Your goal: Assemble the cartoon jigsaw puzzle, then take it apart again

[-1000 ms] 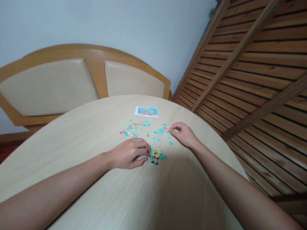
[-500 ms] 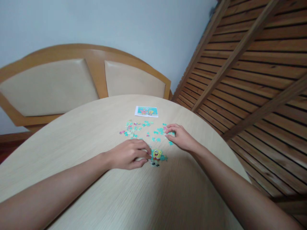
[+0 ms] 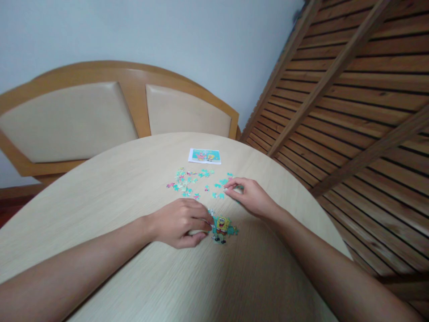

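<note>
My left hand (image 3: pixel 182 222) rests low on the table with its fingers curled. Its fingertips press the left edge of a joined section of jigsaw puzzle (image 3: pixel 221 225), which shows a yellow square cartoon figure on turquoise. A small light piece (image 3: pixel 211 212) lies just above that section, by the fingers. Farther right, my right hand (image 3: pixel 250 195) pinches a small pale puzzle piece (image 3: pixel 226 189) between thumb and fingers, largely hidden by the fingertips. Loose turquoise pieces (image 3: pixel 217 195) lie left of and beyond this hand.
A heap of mixed loose puzzle pieces (image 3: pixel 182 182) spreads across the middle of the round wooden table (image 3: pixel 110 201). Behind them lies a picture card (image 3: pixel 205 156). A padded bench back (image 3: pixel 73 118) stands beyond the table, and a slatted wooden panel (image 3: pixel 342 103) rises at right.
The joined puzzle section has slid slightly toward me and to the right, along with my left hand. My right hand has moved a little left, its fingertips now closer together.
</note>
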`<state>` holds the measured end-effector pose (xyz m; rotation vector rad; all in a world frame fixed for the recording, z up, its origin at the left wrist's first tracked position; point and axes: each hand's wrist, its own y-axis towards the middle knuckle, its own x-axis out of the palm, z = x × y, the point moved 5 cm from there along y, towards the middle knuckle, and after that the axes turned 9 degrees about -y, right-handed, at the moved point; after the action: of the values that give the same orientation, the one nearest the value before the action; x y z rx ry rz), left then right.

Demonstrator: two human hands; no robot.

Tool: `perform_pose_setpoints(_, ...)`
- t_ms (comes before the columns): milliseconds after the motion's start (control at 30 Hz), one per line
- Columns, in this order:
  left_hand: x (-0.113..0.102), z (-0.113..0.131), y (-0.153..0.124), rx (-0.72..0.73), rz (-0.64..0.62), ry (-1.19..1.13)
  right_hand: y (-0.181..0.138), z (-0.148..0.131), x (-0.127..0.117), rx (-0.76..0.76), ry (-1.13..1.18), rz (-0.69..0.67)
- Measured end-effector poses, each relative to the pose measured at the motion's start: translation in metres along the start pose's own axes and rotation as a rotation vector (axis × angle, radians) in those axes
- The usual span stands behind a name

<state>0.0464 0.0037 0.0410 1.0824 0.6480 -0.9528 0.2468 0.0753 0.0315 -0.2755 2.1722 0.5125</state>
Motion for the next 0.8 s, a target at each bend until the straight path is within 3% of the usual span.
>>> perform_pose_setpoints(167,0.001,0.007,0.002,0.010,-0.004,-0.027,-0.006,-0.032,0.012,-0.116,0.108,-0.157)
perform_pose_setpoints(333,0.003,0.008,0.001,0.004,-0.015,-0.035,-0.010,-0.039,0.019,-0.146,0.116,-0.248)
perform_pose_setpoints(800,0.006,0.006,-0.001,-0.015,-0.018,-0.049,-0.015,-0.048,0.021,-0.310,-0.008,-0.232)
